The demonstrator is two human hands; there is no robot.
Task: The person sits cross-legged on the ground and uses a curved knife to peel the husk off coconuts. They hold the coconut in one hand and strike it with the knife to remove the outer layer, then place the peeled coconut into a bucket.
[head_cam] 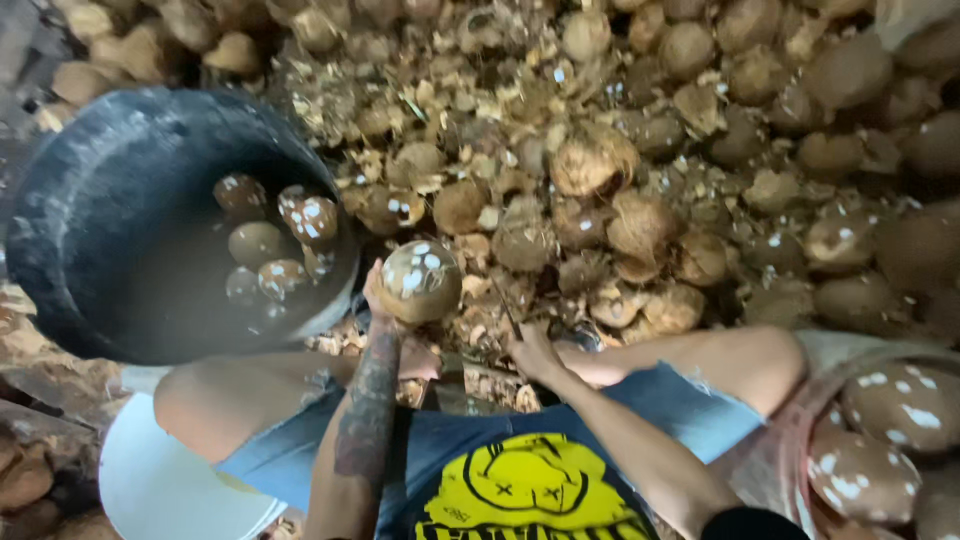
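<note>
One peeled coconut [420,281], brown and flecked with white, sits in the grip of the left hand [383,300], whose fingers cup it from the left and below so that it is held up in front of the person's knees. Just to the left of that grip stands a big dark tub [95,215] filled with murky water, where several more peeled coconuts [270,240] float close to the near rim. The held coconut is close beside the tub's rim but outside it, not touching the water.

To the right of the coconut and a little lower, the right hand [537,352] is clenched around a thin dark tool [508,322] whose tip points up and away from the person; what kind of tool it is cannot be told, since most of it is hidden by the fingers. Beyond both hands spreads a heap of husked coconuts [640,225] and broken shell scraps [470,110], reaching to the far edge of the view. Below and to the right of the right hand's grip, more white-flecked peeled coconuts [900,405] lie gathered in a pale sack [790,450]. A white bucket [170,485] stands below the left forearm, beside the person's left knee.
</note>
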